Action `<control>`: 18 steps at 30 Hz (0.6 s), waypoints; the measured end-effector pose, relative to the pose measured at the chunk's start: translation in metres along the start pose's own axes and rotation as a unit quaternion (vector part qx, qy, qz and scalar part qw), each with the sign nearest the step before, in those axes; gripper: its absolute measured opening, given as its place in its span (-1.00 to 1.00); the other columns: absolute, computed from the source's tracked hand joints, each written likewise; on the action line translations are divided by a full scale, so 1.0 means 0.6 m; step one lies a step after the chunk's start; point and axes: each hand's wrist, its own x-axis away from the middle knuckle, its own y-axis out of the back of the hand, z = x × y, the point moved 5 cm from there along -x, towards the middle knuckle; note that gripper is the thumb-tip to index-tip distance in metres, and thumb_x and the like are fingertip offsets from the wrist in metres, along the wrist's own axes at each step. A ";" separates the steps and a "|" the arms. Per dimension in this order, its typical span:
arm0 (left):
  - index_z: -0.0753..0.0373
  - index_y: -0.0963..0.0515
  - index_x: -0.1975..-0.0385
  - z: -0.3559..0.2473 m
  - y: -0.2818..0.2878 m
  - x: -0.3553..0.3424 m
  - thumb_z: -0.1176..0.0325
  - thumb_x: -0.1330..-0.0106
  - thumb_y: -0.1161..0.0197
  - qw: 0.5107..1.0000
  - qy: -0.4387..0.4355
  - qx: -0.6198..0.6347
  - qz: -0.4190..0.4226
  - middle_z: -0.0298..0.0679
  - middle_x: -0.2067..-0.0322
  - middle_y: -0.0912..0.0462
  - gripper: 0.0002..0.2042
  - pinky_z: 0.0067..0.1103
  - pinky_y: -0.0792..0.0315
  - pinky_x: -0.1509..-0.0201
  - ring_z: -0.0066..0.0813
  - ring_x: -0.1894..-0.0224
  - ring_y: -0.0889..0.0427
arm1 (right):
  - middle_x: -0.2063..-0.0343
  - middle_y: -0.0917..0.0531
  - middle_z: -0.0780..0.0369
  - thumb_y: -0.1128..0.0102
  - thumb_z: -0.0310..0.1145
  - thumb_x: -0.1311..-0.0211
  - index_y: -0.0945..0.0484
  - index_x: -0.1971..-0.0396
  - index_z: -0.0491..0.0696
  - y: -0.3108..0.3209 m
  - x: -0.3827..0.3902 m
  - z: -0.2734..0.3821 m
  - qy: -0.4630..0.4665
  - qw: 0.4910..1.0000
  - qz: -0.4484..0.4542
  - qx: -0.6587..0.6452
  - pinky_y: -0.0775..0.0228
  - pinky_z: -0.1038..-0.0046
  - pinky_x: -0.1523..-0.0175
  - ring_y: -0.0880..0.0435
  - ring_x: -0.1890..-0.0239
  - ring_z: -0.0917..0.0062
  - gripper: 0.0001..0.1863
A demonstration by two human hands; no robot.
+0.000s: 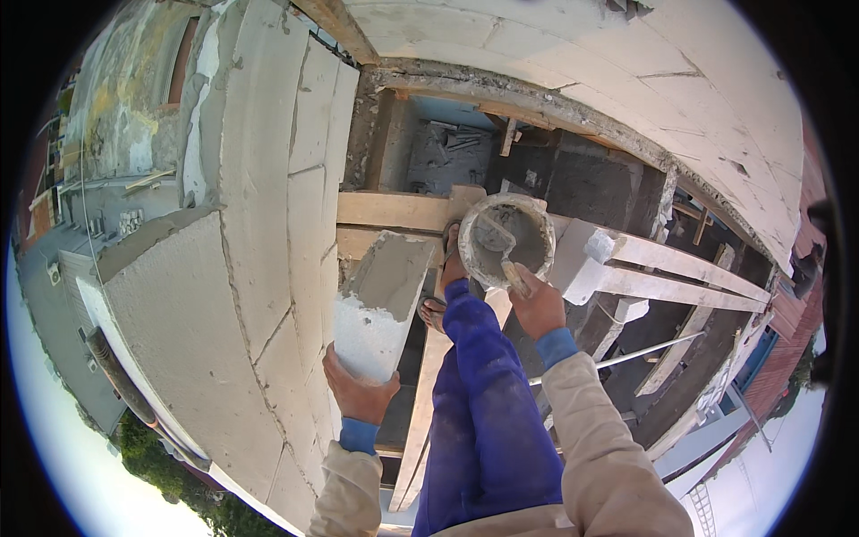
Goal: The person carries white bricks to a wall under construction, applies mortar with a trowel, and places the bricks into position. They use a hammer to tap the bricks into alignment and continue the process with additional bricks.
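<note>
My left hand (361, 387) grips the near end of a white lightweight concrete block (376, 338). Grey wet mortar (391, 271) covers the block's far end. In my right hand (539, 306) is the wooden handle of a trowel (512, 268), with the fingers closed round it. Its bent metal shank reaches into a round bucket (547, 234), and the blade is hard to make out against the grey mortar (528, 234) inside. The bucket stands just beyond my right hand, beside my sandalled feet.
A block wall (259, 224) with mortar joints rises on my left; another wall (644, 63) stands ahead. Wooden planks (394, 208) lie under and around my feet, over gaps to a lower level. More planks (689, 268) and white blocks (582, 268) are on the right.
</note>
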 end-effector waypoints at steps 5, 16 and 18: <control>0.40 -0.03 -0.43 0.024 -0.005 0.039 0.29 0.24 -0.65 0.996 0.088 -0.005 0.011 0.16 -0.28 -0.26 0.17 -0.13 -0.21 -0.49 0.15 -0.36 -0.27 | 0.35 -0.76 0.12 -0.23 -0.21 -0.38 -0.65 -0.08 -0.10 -0.074 0.081 -0.122 -0.248 0.913 0.027 -0.322 -0.56 0.35 0.35 -0.73 0.41 0.41 -0.62; 0.50 -0.02 -0.43 0.036 0.015 0.095 0.23 0.26 -0.66 0.995 0.090 0.004 0.043 0.17 -0.25 -0.27 0.21 -0.12 -0.21 -0.47 0.16 -0.34 -0.27 | 0.32 -0.73 0.23 -0.19 -0.20 -0.39 -0.55 -0.21 -0.06 -0.170 0.029 -0.259 -0.411 0.810 0.033 -0.417 -0.61 0.43 0.36 -0.68 0.42 0.54 -0.54; 0.51 -0.02 -0.43 0.008 0.044 0.100 0.21 0.25 -0.66 0.996 0.081 0.000 0.044 0.17 -0.24 -0.27 0.21 -0.13 -0.22 -0.47 0.16 -0.34 -0.27 | 0.17 -0.78 0.15 -0.23 -0.17 -0.34 -0.52 -0.32 -0.04 -0.135 0.086 -0.283 -0.378 0.885 0.038 -0.269 -0.67 0.30 0.07 -0.78 0.16 0.42 -0.42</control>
